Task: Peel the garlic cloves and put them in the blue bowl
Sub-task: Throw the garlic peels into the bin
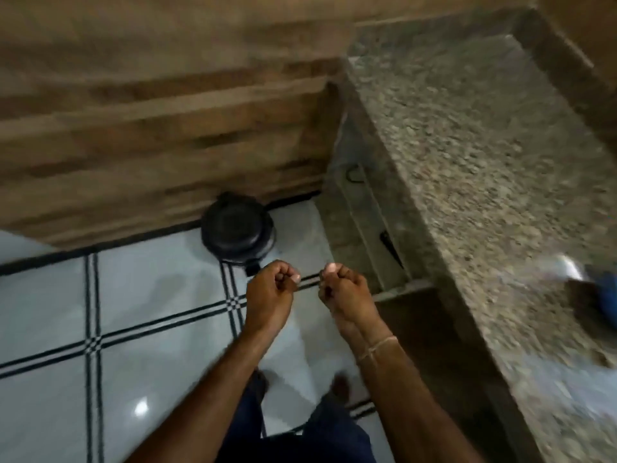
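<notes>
**Two fists over the floor, bowl far off on the desk**

The person looks down at a pale tiled floor with dark lines on it. Both arms reach out in front.

The left hand and the right hand hang side by side above the floor. They are close but do not touch. The fingers of both hands are curled in tight, like fists. I see nothing held in them, though the picture is a bit blurry. A thin thread band goes round the right wrist.

Just past the hands, a round black bin with its lid down stands on the floor. It sits right by a brown wall that looks like wood.

On the right is a long speckled stone desk. The blue bowl is on it, far over at the right edge of the picture. It is very blurry and partly cut off. It is well apart from both hands. A white smudge lies just beside it, and I cannot tell what it is. I cannot make out any garlic cloves.

Under the desk there are drawer fronts with a dark handle.

At the bottom are dark blue trousers and bare toes on the tiles.
</notes>
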Available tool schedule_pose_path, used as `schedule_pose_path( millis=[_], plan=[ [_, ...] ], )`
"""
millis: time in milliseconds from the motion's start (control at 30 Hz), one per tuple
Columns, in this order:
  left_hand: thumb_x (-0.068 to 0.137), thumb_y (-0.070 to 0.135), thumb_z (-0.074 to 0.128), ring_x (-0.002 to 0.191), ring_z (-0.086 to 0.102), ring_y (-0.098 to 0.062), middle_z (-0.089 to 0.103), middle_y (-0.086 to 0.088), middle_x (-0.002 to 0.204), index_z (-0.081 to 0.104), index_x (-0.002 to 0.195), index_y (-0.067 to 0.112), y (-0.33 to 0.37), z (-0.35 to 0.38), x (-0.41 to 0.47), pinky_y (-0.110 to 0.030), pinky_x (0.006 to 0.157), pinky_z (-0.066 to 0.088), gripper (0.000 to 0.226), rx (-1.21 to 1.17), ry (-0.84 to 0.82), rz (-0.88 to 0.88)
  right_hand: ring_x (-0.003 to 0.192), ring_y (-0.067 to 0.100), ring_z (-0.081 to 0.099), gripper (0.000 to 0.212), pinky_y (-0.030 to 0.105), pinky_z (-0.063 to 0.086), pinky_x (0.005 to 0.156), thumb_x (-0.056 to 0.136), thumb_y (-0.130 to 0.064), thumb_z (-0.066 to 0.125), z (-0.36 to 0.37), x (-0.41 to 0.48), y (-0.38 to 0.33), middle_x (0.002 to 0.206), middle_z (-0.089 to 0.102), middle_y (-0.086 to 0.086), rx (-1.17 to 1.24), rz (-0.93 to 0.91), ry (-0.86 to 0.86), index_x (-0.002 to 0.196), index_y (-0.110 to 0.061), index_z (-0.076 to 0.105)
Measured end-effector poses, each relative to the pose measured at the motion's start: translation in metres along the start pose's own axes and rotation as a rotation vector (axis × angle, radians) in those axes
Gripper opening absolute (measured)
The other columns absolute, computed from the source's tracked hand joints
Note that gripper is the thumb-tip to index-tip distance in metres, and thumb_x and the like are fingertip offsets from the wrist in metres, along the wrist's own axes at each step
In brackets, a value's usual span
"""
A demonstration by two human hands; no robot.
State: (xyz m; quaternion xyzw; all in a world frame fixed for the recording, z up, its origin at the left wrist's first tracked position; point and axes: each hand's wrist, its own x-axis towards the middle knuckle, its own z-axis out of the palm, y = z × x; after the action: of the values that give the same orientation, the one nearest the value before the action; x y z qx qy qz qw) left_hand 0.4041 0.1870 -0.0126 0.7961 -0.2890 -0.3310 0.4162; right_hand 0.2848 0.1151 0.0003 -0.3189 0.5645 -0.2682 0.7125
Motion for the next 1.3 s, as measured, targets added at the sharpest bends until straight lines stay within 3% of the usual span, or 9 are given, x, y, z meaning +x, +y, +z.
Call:
schedule_pose_path(
  millis=[167, 400, 567, 833, 1000, 1067, 1167, 1233, 1300],
  plan=[
    [0.094, 0.014, 0.074, 0.073, 0.064, -0.005, 0.071, 0.007, 0.079, 0.069, 0.083, 0.025, -0.027, -0.088, 0.043, -0.023, 0.071, 0.049, 0.016, -0.017, 0.129, -0.101, 0.057, 0.012, 0.044, 0.034, 0.024, 0.041, 0.054, 0.105, 0.001, 0.053, 0.102, 0.025, 0.001, 0.065, 0.048, 0.005, -0.058, 0.051, -0.090, 0.074, -0.012, 0.056],
    [0.096, 0.014, 0.071, 0.080, 0.064, -0.003, 0.068, 0.012, 0.083, 0.067, 0.088, 0.022, -0.055, -0.150, 0.104, -0.009, 0.071, 0.041, 0.013, -0.007, 0.190, -0.160, 0.051, 0.012, 0.045, 0.030, 0.023, 0.044, 0.049, 0.104, -0.002, 0.054, 0.187, 0.080, 0.016, 0.059, 0.050, 0.003, -0.223, 0.148, -0.117, 0.075, -0.012, 0.058],
    [0.097, 0.011, 0.070, 0.079, 0.064, -0.005, 0.069, 0.008, 0.084, 0.070, 0.091, 0.015, -0.079, -0.161, 0.161, -0.004, 0.065, 0.041, 0.007, -0.028, 0.226, -0.270, 0.066, 0.018, 0.055, 0.015, 0.030, 0.051, 0.066, 0.102, -0.014, 0.061, 0.221, 0.146, 0.026, 0.068, 0.060, 0.006, -0.385, 0.302, -0.080, 0.088, -0.010, 0.066],
    [0.094, 0.018, 0.071, 0.080, 0.069, -0.025, 0.075, -0.007, 0.082, 0.074, 0.084, 0.015, -0.177, -0.102, 0.270, -0.053, 0.083, 0.060, 0.011, -0.218, 0.203, -0.702, 0.053, 0.016, 0.052, 0.027, 0.028, 0.047, 0.053, 0.103, -0.004, 0.060, 0.237, 0.270, 0.093, 0.064, 0.056, 0.010, -0.334, 0.470, -0.003, 0.076, -0.005, 0.063],
    [0.089, 0.023, 0.081, 0.068, 0.067, -0.022, 0.077, -0.013, 0.086, 0.078, 0.090, 0.010, -0.251, -0.043, 0.357, -0.025, 0.052, 0.049, 0.013, -0.314, 0.230, -0.884, 0.078, 0.024, 0.064, 0.011, 0.027, 0.058, 0.053, 0.097, 0.000, 0.068, 0.250, 0.371, 0.154, 0.090, 0.068, 0.018, -0.174, 0.561, 0.096, 0.108, 0.003, 0.067],
    [0.089, 0.022, 0.081, 0.080, 0.071, -0.027, 0.077, -0.014, 0.096, 0.076, 0.093, 0.009, -0.285, -0.022, 0.386, -0.027, 0.060, 0.052, 0.015, -0.292, 0.218, -0.948, 0.074, 0.020, 0.062, 0.016, 0.025, 0.056, 0.056, 0.096, 0.003, 0.069, 0.251, 0.409, 0.178, 0.087, 0.065, 0.014, -0.183, 0.550, 0.104, 0.111, 0.007, 0.068],
    [0.091, -0.006, 0.069, 0.104, 0.073, -0.034, 0.074, -0.022, 0.113, 0.071, 0.114, -0.003, -0.327, 0.000, 0.410, -0.037, 0.088, 0.059, 0.023, -0.491, 0.174, -0.970, 0.093, 0.024, 0.067, 0.033, 0.032, 0.056, 0.086, 0.103, 0.004, 0.055, 0.251, 0.449, 0.206, 0.110, 0.068, 0.016, -0.222, 0.563, 0.064, 0.135, 0.011, 0.056],
    [0.090, -0.012, 0.067, 0.094, 0.072, -0.030, 0.072, -0.022, 0.115, 0.069, 0.117, -0.003, -0.347, 0.008, 0.420, -0.040, 0.093, 0.059, 0.029, -0.551, 0.196, -0.983, 0.125, 0.036, 0.063, 0.037, 0.040, 0.052, 0.101, 0.108, 0.003, 0.042, 0.251, 0.465, 0.224, 0.139, 0.060, 0.026, -0.202, 0.583, 0.057, 0.143, 0.010, 0.049],
    [0.090, -0.007, 0.071, 0.079, 0.067, -0.023, 0.071, -0.017, 0.108, 0.068, 0.098, 0.009, -0.357, 0.018, 0.426, -0.038, 0.086, 0.059, 0.018, -0.590, 0.239, -0.994, 0.134, 0.038, 0.056, 0.036, 0.045, 0.049, 0.104, 0.112, -0.001, 0.033, 0.250, 0.477, 0.237, 0.141, 0.057, 0.028, -0.166, 0.580, 0.072, 0.144, 0.010, 0.047]
  ],
)
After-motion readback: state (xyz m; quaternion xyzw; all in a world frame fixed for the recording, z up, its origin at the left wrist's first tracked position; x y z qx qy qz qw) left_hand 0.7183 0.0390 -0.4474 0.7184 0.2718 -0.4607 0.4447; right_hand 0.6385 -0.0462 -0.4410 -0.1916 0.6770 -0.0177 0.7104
